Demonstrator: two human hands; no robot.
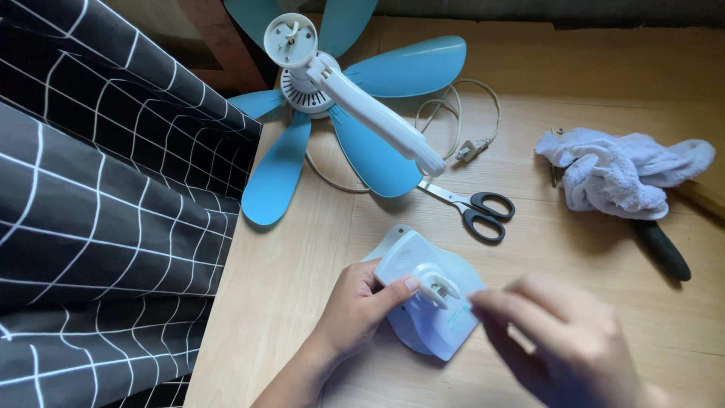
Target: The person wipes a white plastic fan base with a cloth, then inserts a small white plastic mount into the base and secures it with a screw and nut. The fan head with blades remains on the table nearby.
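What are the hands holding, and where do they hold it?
The left hand holds a pale blue plastic fan part by its left edge, thumb on top. The blurred right hand touches its right edge; its grip cannot be told.

You're in a home, likely a bedroom: a pale wooden desk (302, 272) sits beside dark grid-patterned bedding (98, 211). Household bits lie on it: a small blue-bladed fan (332, 98) with its cord (461, 128), scissors (476, 208) and a crumpled white cloth (619, 170).

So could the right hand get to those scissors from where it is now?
Probably yes. The right hand hovers by the pale blue fan part, and the scissors lie in the open on the wooden table just beyond, with nothing between.
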